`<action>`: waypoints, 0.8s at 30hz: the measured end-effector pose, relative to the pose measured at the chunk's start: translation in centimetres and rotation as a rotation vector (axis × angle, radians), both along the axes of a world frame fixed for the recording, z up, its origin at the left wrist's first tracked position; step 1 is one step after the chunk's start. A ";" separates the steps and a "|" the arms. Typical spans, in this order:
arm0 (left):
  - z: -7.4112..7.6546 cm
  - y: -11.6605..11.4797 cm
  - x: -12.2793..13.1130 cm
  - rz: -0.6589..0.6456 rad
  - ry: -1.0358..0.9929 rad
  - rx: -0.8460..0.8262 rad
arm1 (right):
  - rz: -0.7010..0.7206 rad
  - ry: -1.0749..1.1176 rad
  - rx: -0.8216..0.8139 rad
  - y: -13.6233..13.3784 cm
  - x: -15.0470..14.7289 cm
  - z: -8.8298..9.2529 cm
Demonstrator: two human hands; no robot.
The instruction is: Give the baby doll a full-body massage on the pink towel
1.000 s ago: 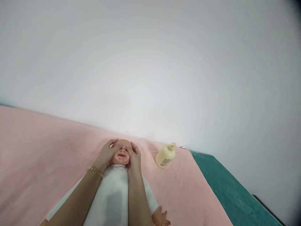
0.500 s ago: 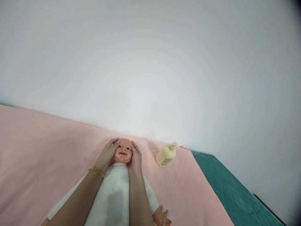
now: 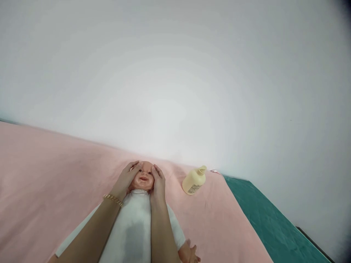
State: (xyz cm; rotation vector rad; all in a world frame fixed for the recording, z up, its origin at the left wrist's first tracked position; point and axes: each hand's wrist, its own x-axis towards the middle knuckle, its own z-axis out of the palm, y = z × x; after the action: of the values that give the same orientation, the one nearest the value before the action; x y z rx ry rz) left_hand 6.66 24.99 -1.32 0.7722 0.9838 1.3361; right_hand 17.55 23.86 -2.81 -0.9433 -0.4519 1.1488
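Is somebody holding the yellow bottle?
No, the left hand and right hand are on the doll's head, while the bottle lies apart on the blanket.

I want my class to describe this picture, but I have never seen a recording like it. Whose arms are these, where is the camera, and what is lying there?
The camera sits on a person's head and looks forward and down, so the two bare arms are that person's own. The left hand, with a gold bracelet at its wrist, and the right hand lie open against the cheeks of a doll. The doll wears white and lies face up on a pink cloth. A cream bottle rests on the cloth to its right, untouched.
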 end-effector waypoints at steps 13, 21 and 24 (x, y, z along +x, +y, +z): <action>-0.8 0.2 -0.2 -0.007 0.072 -0.003 | 0.008 -0.077 0.010 0.3 0.3 -0.9; -1.2 0.9 0.1 0.036 -0.010 0.015 | -0.013 -0.035 0.002 0.6 0.3 -0.9; -1.3 0.8 0.0 0.034 -0.035 0.005 | -0.002 0.030 -0.013 0.6 0.3 -1.0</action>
State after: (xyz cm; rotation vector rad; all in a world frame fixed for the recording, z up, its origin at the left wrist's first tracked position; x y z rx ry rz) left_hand 6.68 25.80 -2.60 0.7362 0.9704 1.3778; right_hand 17.89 24.49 -3.78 -0.9369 -0.4195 1.1638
